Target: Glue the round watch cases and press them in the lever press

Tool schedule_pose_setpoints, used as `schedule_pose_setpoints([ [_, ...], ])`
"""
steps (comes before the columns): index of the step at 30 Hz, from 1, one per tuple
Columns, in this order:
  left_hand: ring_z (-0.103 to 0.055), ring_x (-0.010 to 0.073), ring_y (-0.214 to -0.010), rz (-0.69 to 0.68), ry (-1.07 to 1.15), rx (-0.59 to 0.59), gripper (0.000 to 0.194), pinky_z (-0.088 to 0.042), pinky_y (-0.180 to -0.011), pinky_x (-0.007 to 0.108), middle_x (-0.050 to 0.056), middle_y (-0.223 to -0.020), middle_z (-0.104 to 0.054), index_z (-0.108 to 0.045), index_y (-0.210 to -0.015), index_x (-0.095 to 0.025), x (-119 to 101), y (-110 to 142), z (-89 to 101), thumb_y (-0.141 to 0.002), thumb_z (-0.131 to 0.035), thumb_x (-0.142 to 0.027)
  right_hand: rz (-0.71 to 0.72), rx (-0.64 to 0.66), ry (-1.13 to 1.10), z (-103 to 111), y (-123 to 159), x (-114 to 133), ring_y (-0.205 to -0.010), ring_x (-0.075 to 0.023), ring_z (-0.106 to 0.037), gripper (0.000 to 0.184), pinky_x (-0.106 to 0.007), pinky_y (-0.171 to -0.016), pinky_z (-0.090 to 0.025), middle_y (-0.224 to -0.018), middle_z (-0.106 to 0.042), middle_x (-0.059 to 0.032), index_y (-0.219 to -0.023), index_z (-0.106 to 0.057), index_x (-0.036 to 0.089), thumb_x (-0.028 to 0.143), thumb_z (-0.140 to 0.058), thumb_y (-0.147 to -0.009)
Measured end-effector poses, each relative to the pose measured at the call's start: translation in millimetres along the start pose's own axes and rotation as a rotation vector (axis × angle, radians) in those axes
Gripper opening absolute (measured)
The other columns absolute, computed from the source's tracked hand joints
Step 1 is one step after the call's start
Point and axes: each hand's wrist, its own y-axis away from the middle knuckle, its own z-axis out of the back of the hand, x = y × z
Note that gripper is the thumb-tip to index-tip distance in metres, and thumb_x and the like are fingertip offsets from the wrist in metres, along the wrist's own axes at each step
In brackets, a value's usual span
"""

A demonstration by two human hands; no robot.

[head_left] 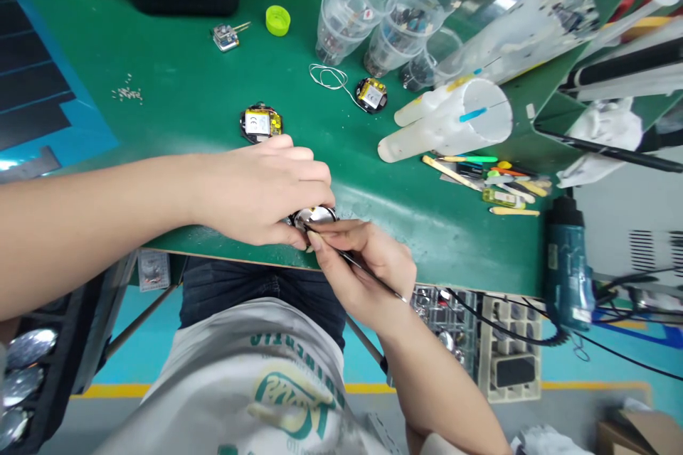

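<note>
Near the front edge of the green table, my left hand [267, 192] grips a small round metal case [320, 215] with a shiny inside, its fingers partly covering it. My right hand [368, 266] pinches a thin dark metal tool [368, 271], slanted with its tip at the case; whether it is tweezers or a pick I cannot tell. Just beyond my left fingers lies a round electronic module [260, 122] with a white-labelled battery. A similar module [371, 95] with a thin white wire sits farther right.
Stacked clear plastic cups [352, 7] with small parts stand at the back. White tubes [453, 121], small hand tools [496, 181] and a teal heat gun or power tool [568, 263] are on the right. A green cap [277, 20] and tiny pieces [128, 92] lie at the back left.
</note>
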Motion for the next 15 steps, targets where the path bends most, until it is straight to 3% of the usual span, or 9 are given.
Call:
schedule_pose_setpoints([
  [15,-0.062,0.0268,-0.103,-0.01,0.014,-0.022,0.038,-0.034,-0.087,0.039,0.007,-0.118,-0.073,-0.07,-0.123,-0.025,1.0,0.7,-1.9,-0.101,-0.066,-0.055,-0.066,-0.061,-0.074,-4.7,0.1,0.9,-0.091,-0.0206,-0.084,0.022,-0.03,-0.077,-0.071,-0.104,-0.086,-0.0054,-0.096,-0.069,0.024,0.008,-0.082,-0.09],
])
